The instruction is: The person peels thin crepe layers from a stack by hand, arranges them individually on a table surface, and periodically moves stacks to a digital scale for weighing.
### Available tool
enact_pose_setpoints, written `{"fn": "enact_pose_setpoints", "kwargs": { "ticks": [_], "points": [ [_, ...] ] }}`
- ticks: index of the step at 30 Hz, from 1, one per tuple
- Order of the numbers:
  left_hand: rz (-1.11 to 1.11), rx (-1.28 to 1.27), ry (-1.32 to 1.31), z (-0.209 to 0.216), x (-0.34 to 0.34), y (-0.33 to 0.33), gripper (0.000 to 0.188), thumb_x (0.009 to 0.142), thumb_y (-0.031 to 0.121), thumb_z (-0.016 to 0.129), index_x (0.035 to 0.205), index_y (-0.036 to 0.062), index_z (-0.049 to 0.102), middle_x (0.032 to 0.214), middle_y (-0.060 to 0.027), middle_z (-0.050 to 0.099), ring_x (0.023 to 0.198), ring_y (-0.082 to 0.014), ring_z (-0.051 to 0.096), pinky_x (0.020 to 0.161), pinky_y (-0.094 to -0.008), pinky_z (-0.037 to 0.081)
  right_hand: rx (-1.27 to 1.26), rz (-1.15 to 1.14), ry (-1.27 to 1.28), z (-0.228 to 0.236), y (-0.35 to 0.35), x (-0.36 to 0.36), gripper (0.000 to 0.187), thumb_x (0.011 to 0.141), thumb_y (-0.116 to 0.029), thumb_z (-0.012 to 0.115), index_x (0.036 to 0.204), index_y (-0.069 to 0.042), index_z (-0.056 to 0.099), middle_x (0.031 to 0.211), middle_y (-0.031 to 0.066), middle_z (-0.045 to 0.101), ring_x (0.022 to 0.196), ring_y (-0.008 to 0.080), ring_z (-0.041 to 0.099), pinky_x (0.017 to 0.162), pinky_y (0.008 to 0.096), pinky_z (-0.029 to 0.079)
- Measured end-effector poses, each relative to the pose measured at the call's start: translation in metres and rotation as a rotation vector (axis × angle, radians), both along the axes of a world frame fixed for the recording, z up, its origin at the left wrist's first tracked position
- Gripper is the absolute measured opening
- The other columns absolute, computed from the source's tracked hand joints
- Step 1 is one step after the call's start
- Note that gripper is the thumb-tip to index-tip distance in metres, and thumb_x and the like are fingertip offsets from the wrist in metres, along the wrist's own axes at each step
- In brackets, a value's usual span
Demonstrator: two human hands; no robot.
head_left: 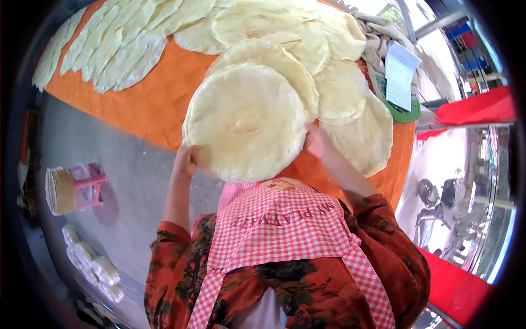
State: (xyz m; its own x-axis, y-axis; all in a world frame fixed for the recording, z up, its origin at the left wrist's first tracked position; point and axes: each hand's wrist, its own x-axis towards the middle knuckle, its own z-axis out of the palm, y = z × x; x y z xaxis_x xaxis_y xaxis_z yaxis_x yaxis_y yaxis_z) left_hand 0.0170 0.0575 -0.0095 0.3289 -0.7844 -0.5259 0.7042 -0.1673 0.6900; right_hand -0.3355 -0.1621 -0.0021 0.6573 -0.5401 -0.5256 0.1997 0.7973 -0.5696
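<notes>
Between my two hands is a large round pale flatbread (241, 131), held level by its rim; its thick edge looks like several in a stack, but I cannot tell for sure. My left hand (189, 159) grips the left edge, thumb on top. At the right edge, my right hand (316, 140) closes on the rim, slightly blurred. Just beyond, another flatbread (298, 77) lies partly covered by the held one. To the right, more thin flatbreads (359, 131) overlap on the orange-covered table (142, 112).
Rows of overlapping flatbreads (115, 44) spread along the table's far side. A sheet of paper (401, 74) lies on cloth at the right corner. On the floor at left stand a pink stool (90, 186) and bagged packages (93, 263). A two-wheeler (435, 208) is outside, right.
</notes>
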Motion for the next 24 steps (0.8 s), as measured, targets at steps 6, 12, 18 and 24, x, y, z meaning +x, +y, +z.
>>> {"fn": "enact_pose_setpoints", "kwargs": {
  "ticks": [6,12,18,24],
  "points": [
    [0.047,-0.069,0.043,-0.009,-0.008,-0.001,0.067,0.074,0.003,0.065,0.136,0.0079,0.038,0.128,-0.0102,0.053,0.119,-0.0266,0.05,0.101,-0.041,0.042,-0.01,-0.004,0.272,0.009,-0.026,0.047,0.053,0.085,-0.028,0.067,0.125,0.002,0.051,0.117,0.0121,0.062,0.104,0.0231,0.06,0.089,0.0366,0.049],
    [0.035,-0.068,-0.052,-0.012,-0.007,0.001,0.069,0.072,-0.002,0.063,0.135,0.0077,0.039,0.128,-0.0098,0.053,0.118,-0.028,0.051,0.101,-0.0414,0.042,-0.316,-0.003,0.547,0.006,0.016,0.058,0.053,0.08,-0.026,0.071,0.119,0.006,0.054,0.11,0.014,0.062,0.094,0.0226,0.062,0.077,0.0366,0.05],
    [-0.031,-0.124,-0.018,-0.022,-0.009,-0.002,0.069,0.069,-0.007,0.061,0.134,0.0073,0.041,0.127,-0.0095,0.054,0.117,-0.0283,0.052,0.101,-0.0421,0.042,0.036,0.015,0.421,0.023,-0.037,0.05,0.05,0.082,-0.019,0.067,0.124,0.002,0.051,0.114,0.0153,0.061,0.102,0.0262,0.06,0.087,0.0405,0.05],
    [-0.027,0.001,-0.034,-0.029,0.002,0.001,0.066,0.072,-0.01,0.057,0.134,0.0071,0.042,0.128,-0.0102,0.054,0.117,-0.0289,0.052,0.101,-0.0421,0.043,-0.15,0.014,0.369,0.009,-0.018,0.049,0.049,0.077,-0.012,0.069,0.12,0.003,0.053,0.115,0.0161,0.059,0.104,0.0277,0.059,0.088,0.0416,0.05]
  ]
}}
